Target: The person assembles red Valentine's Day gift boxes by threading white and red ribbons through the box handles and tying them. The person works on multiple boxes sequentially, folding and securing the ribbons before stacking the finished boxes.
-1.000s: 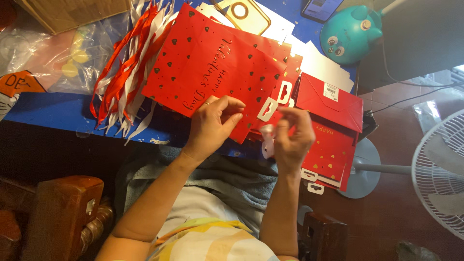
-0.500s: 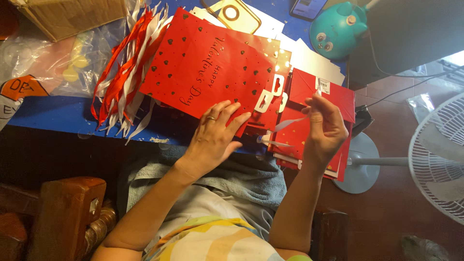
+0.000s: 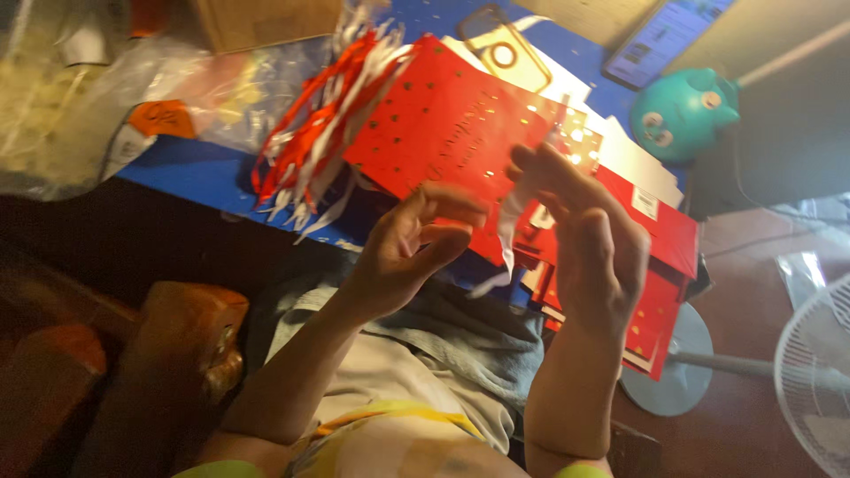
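A white ribbon strip (image 3: 506, 232) hangs between the raised hands, over the edge of the blue table (image 3: 190, 173), in front of the red gift bags (image 3: 452, 133). The right hand (image 3: 591, 243) pinches its upper end, fingers extended upward. The left hand (image 3: 416, 243) is curled, thumb and fingers narrowly apart, holding nothing visible.

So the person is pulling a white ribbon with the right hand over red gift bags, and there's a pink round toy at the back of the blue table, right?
Not quite: the round toy is teal, not pink, as the head view shows. The rest holds: the right hand holds a white ribbon over the red gift bags on the blue table.
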A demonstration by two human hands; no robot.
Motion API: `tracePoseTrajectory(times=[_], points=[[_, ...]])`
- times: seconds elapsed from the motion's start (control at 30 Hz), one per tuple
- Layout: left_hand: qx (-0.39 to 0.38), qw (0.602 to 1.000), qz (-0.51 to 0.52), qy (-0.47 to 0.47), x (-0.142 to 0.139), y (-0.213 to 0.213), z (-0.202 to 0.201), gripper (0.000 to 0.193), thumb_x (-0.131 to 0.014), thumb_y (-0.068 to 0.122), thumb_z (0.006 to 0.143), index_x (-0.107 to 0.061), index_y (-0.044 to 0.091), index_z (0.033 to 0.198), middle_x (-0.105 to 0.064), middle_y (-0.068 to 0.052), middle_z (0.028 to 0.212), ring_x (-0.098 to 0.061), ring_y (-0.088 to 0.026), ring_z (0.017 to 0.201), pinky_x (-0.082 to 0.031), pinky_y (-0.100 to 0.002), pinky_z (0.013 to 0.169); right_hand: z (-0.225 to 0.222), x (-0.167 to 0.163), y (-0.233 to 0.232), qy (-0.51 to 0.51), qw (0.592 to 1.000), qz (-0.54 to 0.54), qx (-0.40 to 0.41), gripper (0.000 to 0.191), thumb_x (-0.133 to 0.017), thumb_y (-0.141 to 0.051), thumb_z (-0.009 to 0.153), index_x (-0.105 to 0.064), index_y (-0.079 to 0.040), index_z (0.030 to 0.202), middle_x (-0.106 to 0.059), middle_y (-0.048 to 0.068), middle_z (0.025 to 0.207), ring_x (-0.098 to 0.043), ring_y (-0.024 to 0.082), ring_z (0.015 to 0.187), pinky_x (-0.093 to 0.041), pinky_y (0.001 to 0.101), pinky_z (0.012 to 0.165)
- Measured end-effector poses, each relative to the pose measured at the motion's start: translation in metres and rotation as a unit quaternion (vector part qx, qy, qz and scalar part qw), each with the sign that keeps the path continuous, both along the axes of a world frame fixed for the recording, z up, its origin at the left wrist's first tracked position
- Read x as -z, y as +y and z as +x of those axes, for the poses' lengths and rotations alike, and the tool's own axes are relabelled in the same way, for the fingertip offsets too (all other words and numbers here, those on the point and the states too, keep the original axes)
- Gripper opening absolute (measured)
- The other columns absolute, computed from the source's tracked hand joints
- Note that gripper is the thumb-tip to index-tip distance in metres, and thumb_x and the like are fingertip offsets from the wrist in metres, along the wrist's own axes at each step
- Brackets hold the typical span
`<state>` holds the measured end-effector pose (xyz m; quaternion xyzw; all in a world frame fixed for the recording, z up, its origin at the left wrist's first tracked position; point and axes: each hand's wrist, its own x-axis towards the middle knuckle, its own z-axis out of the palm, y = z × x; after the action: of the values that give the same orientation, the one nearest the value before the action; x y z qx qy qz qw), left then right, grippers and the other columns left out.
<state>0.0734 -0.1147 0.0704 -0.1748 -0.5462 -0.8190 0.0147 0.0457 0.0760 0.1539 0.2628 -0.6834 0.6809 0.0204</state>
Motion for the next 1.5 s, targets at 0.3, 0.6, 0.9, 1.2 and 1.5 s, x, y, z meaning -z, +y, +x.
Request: tracePoseTrajectory(times=[0.3, 0.6, 0.9, 1.2, 1.5], points=[[-0.099, 0.990, 0.075, -0.074, 0.016, -0.078, -0.005, 0.031, -0.057, 0.019, 0.111, -0.055, 0.007, 0.139, -0.063, -0.001, 0.084, -0.062, -0.010, 0.079, -0.056, -0.030, 0.079, -0.078, 0.028, -0.111, -0.122, 0.968, -0.073, -0.205, 0.072, -0.042, -0.052, 0.116, -0.034, -0.001, 0.165, -0.040, 0.015, 0.166, -0.040, 0.030, 0.156, -0.039, 0.0488, 0.130], [-0.416, 0.834, -0.362, -0.021, 0.034, -0.149, -0.009, 0.033, -0.057, 0.009, 0.107, -0.055, 0.005, 0.140, -0.071, -0.018, 0.111, -0.070, -0.032, 0.099, -0.055, -0.040, 0.085, -0.188, 0.081, -0.178, -0.184, 0.978, 0.028, -0.098, 0.077, -0.051, -0.054, 0.105, -0.021, -0.014, 0.163, -0.029, 0.013, 0.169, -0.038, 0.033, 0.154, -0.037, 0.0503, 0.122], [-0.362, 0.823, -0.431, 0.074, 0.057, -0.127, -0.009, 0.046, -0.072, 0.005, 0.095, -0.057, 0.007, 0.138, -0.064, -0.018, 0.135, -0.061, -0.039, 0.127, -0.049, -0.045, 0.108, -0.130, 0.076, -0.122, -0.033, 0.983, 0.168, -0.072, 0.065, -0.055, -0.038, 0.114, -0.028, -0.009, 0.166, -0.030, 0.015, 0.174, -0.031, 0.030, 0.162, -0.030, 0.0418, 0.131], [-0.212, 0.795, -0.527, 0.216, 0.039, -0.057, -0.016, 0.075, -0.088, 0.034, 0.073, -0.061, 0.015, 0.141, -0.050, -0.012, 0.153, -0.032, -0.034, 0.148, -0.017, -0.062, 0.122, -0.017, 0.071, -0.018, 0.031, 0.925, 0.341, 0.165, 0.047, -0.063, -0.018, 0.102, -0.055, -0.005, 0.146, -0.049, 0.019, 0.157, -0.044, 0.030, 0.150, -0.038, 0.0395, 0.118], [-0.149, 0.763, -0.565, 0.276, 0.043, 0.002, -0.020, 0.054, -0.083, 0.027, 0.078, -0.069, 0.017, 0.130, -0.059, -0.006, 0.143, -0.040, -0.029, 0.146, -0.017, -0.065, 0.122, 0.036, 0.101, 0.014, 0.076, 0.894, 0.371, 0.239, 0.061, -0.049, 0.010, 0.087, -0.054, -0.002, 0.147, -0.053, 0.017, 0.154, -0.040, 0.034, 0.153, -0.034, 0.0434, 0.126]])
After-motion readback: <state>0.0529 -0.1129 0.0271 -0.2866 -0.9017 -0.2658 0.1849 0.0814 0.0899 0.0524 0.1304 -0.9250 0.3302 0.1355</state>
